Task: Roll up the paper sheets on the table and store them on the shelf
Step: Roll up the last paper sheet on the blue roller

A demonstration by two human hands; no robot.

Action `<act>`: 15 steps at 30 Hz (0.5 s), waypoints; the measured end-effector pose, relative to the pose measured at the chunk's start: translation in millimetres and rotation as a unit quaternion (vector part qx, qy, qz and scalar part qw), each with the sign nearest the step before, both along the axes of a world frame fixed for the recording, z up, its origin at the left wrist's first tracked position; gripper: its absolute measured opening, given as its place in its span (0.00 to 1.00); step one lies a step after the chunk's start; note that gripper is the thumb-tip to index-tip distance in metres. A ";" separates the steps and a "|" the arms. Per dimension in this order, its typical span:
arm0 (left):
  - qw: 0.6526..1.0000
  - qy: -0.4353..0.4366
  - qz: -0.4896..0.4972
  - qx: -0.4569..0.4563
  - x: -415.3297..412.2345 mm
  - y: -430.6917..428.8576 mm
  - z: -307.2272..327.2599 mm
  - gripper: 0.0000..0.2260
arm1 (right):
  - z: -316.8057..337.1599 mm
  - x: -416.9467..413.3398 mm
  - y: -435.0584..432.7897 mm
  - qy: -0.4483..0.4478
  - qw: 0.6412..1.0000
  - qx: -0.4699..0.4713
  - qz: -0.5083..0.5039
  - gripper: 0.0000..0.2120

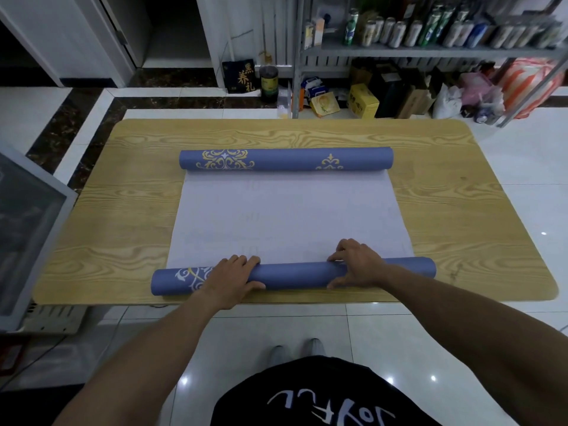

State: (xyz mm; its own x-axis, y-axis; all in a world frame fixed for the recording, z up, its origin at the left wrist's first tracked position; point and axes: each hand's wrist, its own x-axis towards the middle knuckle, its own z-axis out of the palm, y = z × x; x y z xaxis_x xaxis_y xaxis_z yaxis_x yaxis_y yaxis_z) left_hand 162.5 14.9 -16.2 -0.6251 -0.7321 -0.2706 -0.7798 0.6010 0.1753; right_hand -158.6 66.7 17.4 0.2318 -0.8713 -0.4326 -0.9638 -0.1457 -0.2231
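A paper sheet point(289, 216) lies white side up on the wooden table point(123, 210), both ends curled into blue rolls with gold and white ornaments. The far roll point(285, 159) lies untouched. The near roll point(292, 275) sits by the table's front edge. My left hand point(230, 276) lies over the near roll left of its middle, fingers curled over the top and thumb at its near side. My right hand point(358, 262) grips it right of the middle, fingers over the far side and thumb in front. A metal shelf point(430, 52) stands beyond the table.
The shelf carries cans and bottles, with boxes and bags point(399, 96) on the floor under it. A dark bottle point(269, 79) and a black box point(241, 75) stand by the wall. A glass-fronted unit point(27, 229) sits at the table's left. White tile floor surrounds the table.
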 end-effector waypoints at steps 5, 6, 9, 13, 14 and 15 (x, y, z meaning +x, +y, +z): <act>1.000 0.004 -0.007 0.014 -0.3 -6.5 4.4 0.38 | 2.4 4.8 -3.1 -0.019 0.999 0.018 -0.037 0.26; 1.000 0.014 -0.008 0.009 0.7 -6.2 5.2 0.40 | 2.7 3.8 -5.0 -0.020 0.998 0.041 -0.036 0.24; 1.000 0.018 -0.021 -0.003 -0.1 -1.6 4.9 0.41 | 4.8 1.9 -9.1 -0.026 0.993 0.107 -0.031 0.24; 1.000 0.009 -0.007 0.007 -2.1 2.5 4.3 0.41 | -0.1 3.6 -4.0 0.005 0.997 0.079 0.002 0.28; 1.000 0.011 -0.005 0.014 -2.6 2.5 6.3 0.38 | -1.2 4.5 -1.5 0.005 0.997 0.074 0.000 0.33; 1.000 0.013 -0.004 0.021 -2.6 1.9 7.4 0.33 | -2.7 5.3 0.5 0.003 0.998 0.068 -0.002 0.37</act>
State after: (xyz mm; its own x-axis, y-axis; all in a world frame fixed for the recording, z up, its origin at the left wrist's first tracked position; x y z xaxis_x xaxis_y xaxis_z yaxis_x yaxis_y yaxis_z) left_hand 159.8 16.8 -8.8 -0.6381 -0.7154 -0.2845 -0.7698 0.5988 0.2209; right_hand -153.3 67.2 14.8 0.2246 -0.8055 -0.5484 -0.9659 -0.1097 -0.2345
